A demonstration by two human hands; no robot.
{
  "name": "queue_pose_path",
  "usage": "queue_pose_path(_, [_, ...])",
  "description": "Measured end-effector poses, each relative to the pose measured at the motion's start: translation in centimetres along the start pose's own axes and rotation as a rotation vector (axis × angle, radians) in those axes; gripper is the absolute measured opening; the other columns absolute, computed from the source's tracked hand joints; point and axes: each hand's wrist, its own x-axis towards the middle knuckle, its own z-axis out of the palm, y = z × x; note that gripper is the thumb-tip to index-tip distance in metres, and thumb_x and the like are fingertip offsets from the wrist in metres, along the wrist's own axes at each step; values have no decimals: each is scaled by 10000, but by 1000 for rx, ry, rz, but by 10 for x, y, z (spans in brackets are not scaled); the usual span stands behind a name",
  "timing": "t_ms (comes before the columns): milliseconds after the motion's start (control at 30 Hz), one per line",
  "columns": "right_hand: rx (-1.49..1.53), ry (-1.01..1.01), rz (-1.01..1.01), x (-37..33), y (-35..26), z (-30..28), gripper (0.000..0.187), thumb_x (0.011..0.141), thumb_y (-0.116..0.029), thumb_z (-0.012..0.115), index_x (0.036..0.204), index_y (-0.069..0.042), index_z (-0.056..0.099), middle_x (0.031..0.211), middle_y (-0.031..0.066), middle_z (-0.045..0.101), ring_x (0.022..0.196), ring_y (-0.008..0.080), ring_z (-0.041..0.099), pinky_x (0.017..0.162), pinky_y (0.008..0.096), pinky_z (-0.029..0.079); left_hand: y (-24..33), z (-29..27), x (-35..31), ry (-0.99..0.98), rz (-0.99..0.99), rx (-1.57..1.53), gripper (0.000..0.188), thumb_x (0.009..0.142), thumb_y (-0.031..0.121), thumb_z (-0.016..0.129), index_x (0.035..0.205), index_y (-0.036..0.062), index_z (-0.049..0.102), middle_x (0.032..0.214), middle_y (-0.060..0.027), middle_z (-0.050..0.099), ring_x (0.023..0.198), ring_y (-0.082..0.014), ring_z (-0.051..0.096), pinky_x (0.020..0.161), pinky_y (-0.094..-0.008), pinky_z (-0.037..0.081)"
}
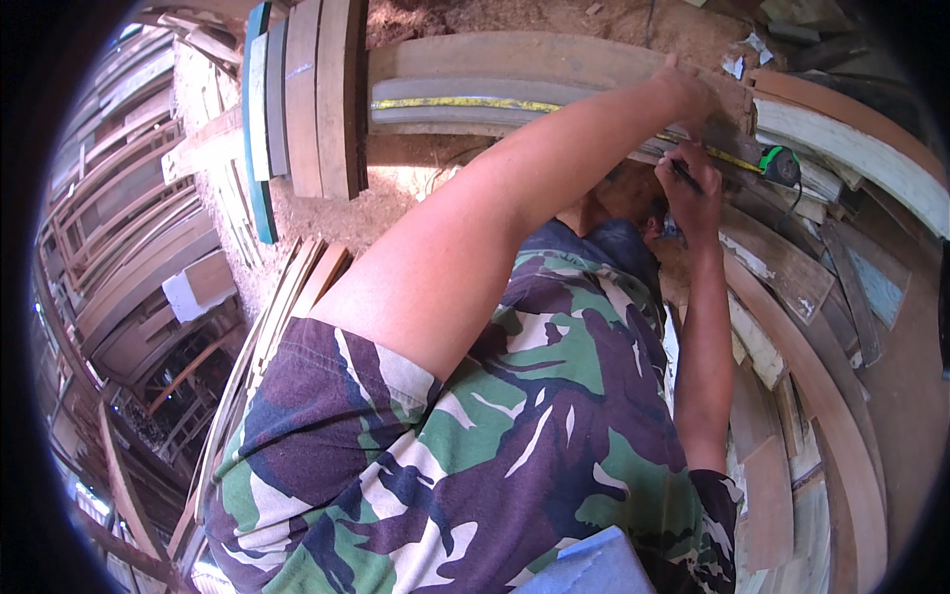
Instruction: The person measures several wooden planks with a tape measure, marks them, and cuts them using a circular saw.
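A long wooden board [515, 57] lies across the far side. Along it runs the yellow blade [465, 102] of a tape measure, whose green and black case [780, 165] rests at the right end. My left hand [686, 97] reaches over the board near that end, its fingers curled down over the near edge and the blade; the fingertips are partly hidden. Just nearer, my right hand [696, 188] is closed round a dark pen [683, 174], its tip close to the blade and the board's edge.
Several upright planks [307, 99], one edged green, stand across the board's left end. Stacked boards [811, 436] and offcuts fill the right side. Thin strips [287, 297] lean at my left, with more timber racks [129, 257] beyond. Sawdust [445, 20] covers the ground.
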Motion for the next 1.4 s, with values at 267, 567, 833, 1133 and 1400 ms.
queue_pose_path(267, [-79,126,117,-6,-6,-9,46,937,-70,671,973,-45,656,893,120,706,785,264,701,759,365,556,-1,8,4,38,-11,-36,806,764,640,820,1483,366,582,1434,9,659,1412,-315,489,1150,-712,252])
queue_pose_path(567, [-574,407,287,41,59,-125,552,899,-444,799,1261,-38,704,1214,195,692,1187,374,625,1023,463,488,2,16,-20,204,-118,-81,778,753,615,826,1412,250,630,1402,-95,642,1402,-332,477,1108,-665,319])
queue_pose_path(833, [-420,175,570,46,106,-150,757,767,-499,898,1287,6,679,1263,240,695,1188,351,653,1059,406,472,48,82,-63,717,-296,-120,522,839,444,791,1249,152,653,1184,-138,629,1196,-337,567,1002,-511,438])
queue_pose_path(1133, [-308,346,276,9,111,-142,655,786,-287,909,1301,-25,601,1307,193,571,1210,323,579,1053,419,467,32,138,-195,642,-384,-952,346,958,364,719,1173,95,694,1100,-129,694,1028,-306,674,893,-439,535])
queue_pose_path(1400, [-128,396,194,3,53,-159,581,831,-154,861,1319,-58,561,1281,109,558,1146,218,579,996,350,490,-53,149,-253,853,-453,-2435,714,1097,485,515,1548,-34,325,1480,-289,534,1332,-370,588,1124,-460,502])
